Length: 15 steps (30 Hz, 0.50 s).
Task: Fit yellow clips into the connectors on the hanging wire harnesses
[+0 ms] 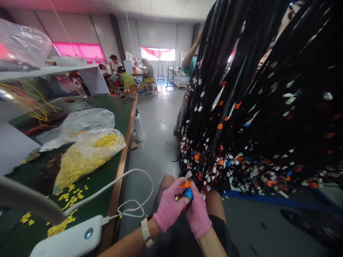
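In the head view, a blue-and-orange cable connector is held between my two pink-gloved hands, above my lap. My left hand closes on its left side, fingers over the orange part. On the other side my right hand grips it with bent fingers. A small yellow piece shows at my left fingers; I cannot tell whether it is pinched or attached. Just beyond the hands hangs a thick bundle of black cables, its lower ends carrying white tags and coloured connectors.
On the green workbench at left lie a plastic bag of small yellow pieces, loose yellow pieces and a white power bank with a white cable. A blue-edged rack base is at right. Several people sit or stand farther back.
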Available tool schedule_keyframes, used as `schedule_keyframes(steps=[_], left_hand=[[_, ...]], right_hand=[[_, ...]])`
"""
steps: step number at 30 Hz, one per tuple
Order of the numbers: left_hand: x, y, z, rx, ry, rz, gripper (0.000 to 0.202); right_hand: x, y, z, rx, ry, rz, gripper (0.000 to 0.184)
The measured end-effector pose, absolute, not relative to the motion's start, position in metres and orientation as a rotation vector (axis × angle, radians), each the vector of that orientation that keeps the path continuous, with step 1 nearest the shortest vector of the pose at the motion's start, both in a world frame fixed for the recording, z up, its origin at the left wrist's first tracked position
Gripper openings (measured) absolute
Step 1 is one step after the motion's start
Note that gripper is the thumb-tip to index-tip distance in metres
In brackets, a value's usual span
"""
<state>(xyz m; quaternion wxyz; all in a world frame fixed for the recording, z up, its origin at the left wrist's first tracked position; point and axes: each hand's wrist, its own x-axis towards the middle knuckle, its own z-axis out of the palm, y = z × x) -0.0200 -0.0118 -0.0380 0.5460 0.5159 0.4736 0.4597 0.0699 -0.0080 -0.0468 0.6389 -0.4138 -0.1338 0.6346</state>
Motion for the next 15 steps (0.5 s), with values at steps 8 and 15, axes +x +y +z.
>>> schedule_keyframes(steps=[8, 15], left_hand=[[-0.020, -0.011, -0.031, 1.052, 1.009, 1.131, 0.047], [-0.021, -0.005, -0.043, 0.845, 0.784, 1.126, 0.043]], right_hand=[[0.069, 0.000, -0.055, -0.864, -0.222, 1.658, 0.022], [0.081, 0.002, -0.066, -0.960, -0.518, 1.497, 0.022]])
